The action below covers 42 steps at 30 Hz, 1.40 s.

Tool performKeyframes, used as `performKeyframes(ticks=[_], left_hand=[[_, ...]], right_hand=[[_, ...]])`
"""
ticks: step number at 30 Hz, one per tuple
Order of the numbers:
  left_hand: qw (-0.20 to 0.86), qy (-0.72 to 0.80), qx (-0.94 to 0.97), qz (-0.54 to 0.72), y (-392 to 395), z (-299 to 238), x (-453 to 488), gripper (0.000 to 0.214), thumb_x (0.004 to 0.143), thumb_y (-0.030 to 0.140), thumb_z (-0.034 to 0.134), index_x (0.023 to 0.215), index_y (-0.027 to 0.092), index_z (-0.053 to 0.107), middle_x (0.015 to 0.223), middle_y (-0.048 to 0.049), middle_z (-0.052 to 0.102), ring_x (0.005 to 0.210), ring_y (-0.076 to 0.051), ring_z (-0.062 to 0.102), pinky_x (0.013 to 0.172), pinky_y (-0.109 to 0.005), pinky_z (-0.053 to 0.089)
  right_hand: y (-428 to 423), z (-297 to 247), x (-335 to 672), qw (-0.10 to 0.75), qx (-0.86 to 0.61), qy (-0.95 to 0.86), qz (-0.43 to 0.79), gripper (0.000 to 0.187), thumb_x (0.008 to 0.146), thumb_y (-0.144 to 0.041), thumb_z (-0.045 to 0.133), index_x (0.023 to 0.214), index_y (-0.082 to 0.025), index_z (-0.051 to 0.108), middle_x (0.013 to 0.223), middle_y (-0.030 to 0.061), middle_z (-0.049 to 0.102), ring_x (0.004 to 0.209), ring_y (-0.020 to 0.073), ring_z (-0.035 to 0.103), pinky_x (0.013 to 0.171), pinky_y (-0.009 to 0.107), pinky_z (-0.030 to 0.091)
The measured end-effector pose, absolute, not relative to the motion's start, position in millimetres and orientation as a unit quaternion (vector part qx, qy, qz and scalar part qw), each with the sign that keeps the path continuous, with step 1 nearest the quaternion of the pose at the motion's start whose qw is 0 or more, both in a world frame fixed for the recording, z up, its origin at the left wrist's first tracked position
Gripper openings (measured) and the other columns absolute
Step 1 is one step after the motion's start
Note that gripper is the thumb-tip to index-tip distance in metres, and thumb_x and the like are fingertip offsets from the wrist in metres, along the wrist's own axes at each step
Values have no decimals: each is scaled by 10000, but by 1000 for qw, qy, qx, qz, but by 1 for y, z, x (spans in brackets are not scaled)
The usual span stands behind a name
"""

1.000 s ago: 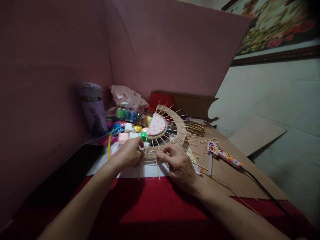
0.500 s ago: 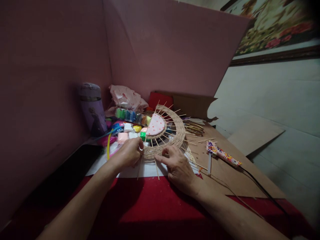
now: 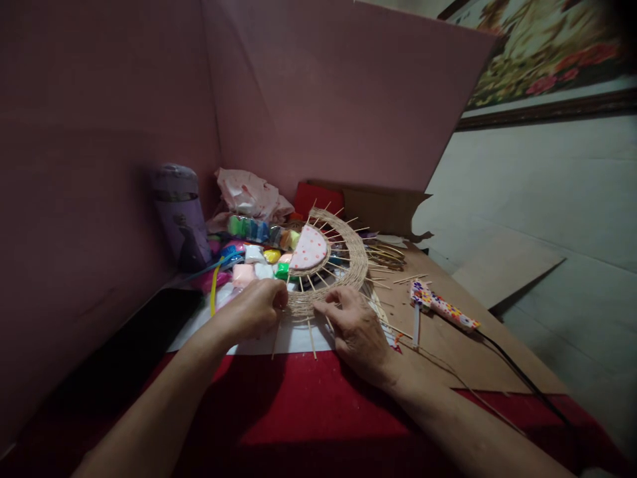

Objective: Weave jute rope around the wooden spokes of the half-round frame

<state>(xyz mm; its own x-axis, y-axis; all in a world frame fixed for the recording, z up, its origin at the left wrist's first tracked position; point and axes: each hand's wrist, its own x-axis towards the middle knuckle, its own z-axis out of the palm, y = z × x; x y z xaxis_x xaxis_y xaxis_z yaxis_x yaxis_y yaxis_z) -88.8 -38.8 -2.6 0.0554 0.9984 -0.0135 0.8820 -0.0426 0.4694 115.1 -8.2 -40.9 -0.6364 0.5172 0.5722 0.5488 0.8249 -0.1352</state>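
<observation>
A half-round frame of thin wooden sticks woven with brown twine (image 3: pixel 355 255) lies in front of me. At its centre is a pale pink half-circle of cloth with red dots (image 3: pixel 311 249), and stick ends poke out past the twine band. My left hand (image 3: pixel 261 305) is closed on the band's near left end, its fingertips partly hidden. My right hand (image 3: pixel 353 328) pinches the band's lower edge with thumb and forefinger, right of two sticks pointing toward me. A loose strand of twine (image 3: pixel 452 372) runs off to the right below that forearm.
A flower-patterned glue gun (image 3: pixel 442 309) with a black cord rests on brown cardboard (image 3: pixel 497 362) at right. Colourful clay packets (image 3: pixel 243 274) lie behind my left hand. A purple tumbler (image 3: pixel 182 219) and a dark flat object (image 3: pixel 164 318) are left. Red cloth (image 3: pixel 288 411) covers the near table.
My right hand has shifted slightly right along the band's lower edge. My left hand stays at the near left end, and the woven frame is almost unmoved.
</observation>
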Motion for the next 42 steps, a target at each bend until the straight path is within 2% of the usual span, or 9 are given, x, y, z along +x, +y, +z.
performKeyframes(ticks=[5, 16, 21, 26, 32, 42], left_hand=[[130, 658, 723, 166, -37, -7, -92, 122, 650, 129, 493, 728, 184, 569, 698, -9, 606, 560, -110, 492, 466, -213, 318], [129, 656, 725, 164, -36, -7, -90, 141, 663, 133, 455, 692, 183, 584, 593, 7, 582, 499, -93, 455, 469, -221, 280], [111, 660, 728, 149, -37, -3, -90, 119, 668, 132, 483, 687, 186, 587, 649, -8, 593, 565, -112, 476, 507, -234, 290], [38, 663, 728, 172, -40, 3, -80, 73, 705, 211, 542, 717, 200, 614, 706, -11, 607, 639, -145, 500, 557, -254, 318], [-59, 532, 813, 231, -33, -12, -60, 112, 777, 164, 526, 723, 177, 623, 761, -39, 594, 842, -189, 485, 712, -297, 389], [-138, 506, 828, 196, -26, -26, -47, 142, 814, 228, 510, 703, 172, 578, 777, -46, 579, 805, -192, 469, 720, -331, 391]], right_hand=[[-6, -41, 117, 333, -297, -895, -19, 298, 792, -120, 487, 1053, -212, 599, 937, 75, 505, 913, 218, 431, 788, 377, 402], [-5, -38, 120, 387, -328, -862, -11, 312, 795, -96, 464, 1049, -201, 612, 937, 71, 542, 925, 217, 462, 802, 370, 407], [-2, -37, 123, 419, -353, -836, -3, 261, 736, -39, 452, 883, -183, 613, 904, 59, 563, 909, 208, 484, 802, 345, 402], [-3, -36, 123, 379, -370, -848, -4, 159, 730, -81, 495, 815, -183, 584, 860, 56, 553, 883, 212, 480, 777, 334, 390], [-2, -39, 121, 318, -374, -871, -21, 103, 759, -123, 524, 809, -190, 584, 898, 60, 525, 907, 215, 450, 771, 333, 372], [0, -40, 119, 298, -369, -878, -69, 78, 822, -185, 497, 815, -176, 575, 901, 67, 524, 872, 200, 439, 755, 325, 357]])
